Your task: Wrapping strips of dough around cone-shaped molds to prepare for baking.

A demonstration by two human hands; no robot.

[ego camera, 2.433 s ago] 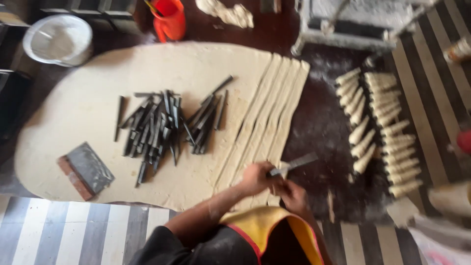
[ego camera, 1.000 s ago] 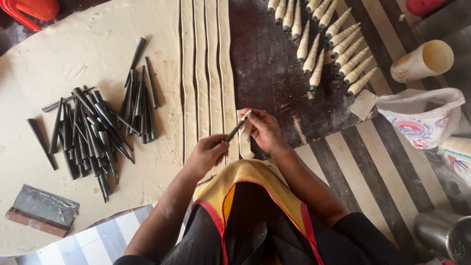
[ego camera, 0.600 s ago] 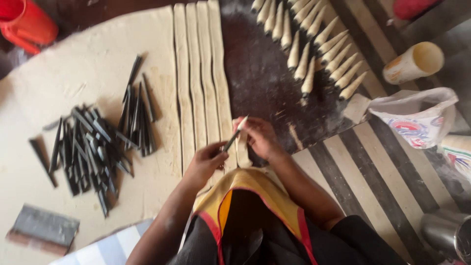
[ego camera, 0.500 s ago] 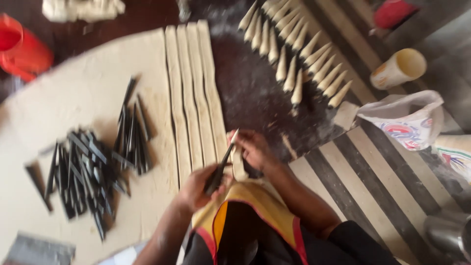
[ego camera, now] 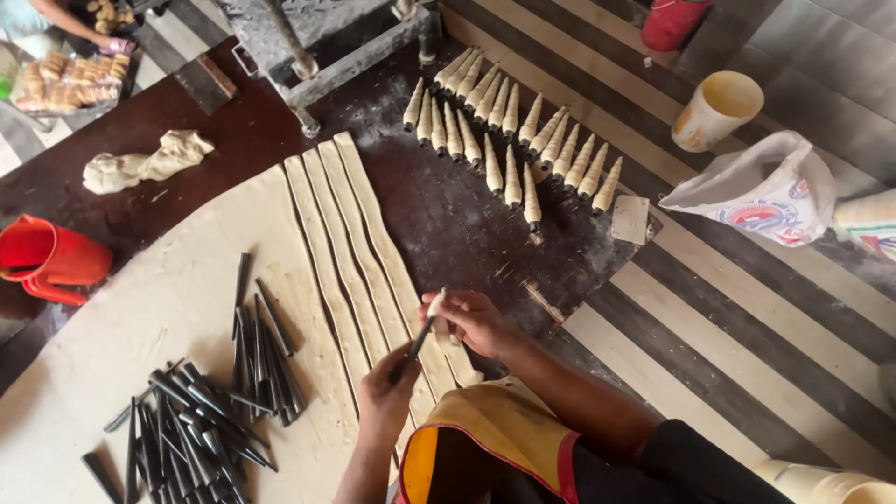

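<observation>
My left hand (ego camera: 385,390) grips the wide end of a thin black cone mould (ego camera: 417,338), which slants up to the right. My right hand (ego camera: 473,320) pinches the end of a dough strip (ego camera: 375,217) against the mould's tip. Both hands hover over the near ends of several long cut strips at the right edge of a big rolled dough sheet (ego camera: 159,308). A heap of black cone moulds (ego camera: 210,401) lies on the sheet to the left of my hands.
Rows of dough-wrapped cones (ego camera: 509,140) lie on the dark floured board (ego camera: 448,215) beyond my hands. A dough lump (ego camera: 140,163), a red jug (ego camera: 51,261), a cream cup (ego camera: 714,110), a white bag (ego camera: 765,191) and a metal machine frame (ego camera: 327,42) surround the work area.
The view has tilted up and away, bringing the wrapped cones and machine frame into sight. My hands stay together on the mould, with the strip end now at its tip.
</observation>
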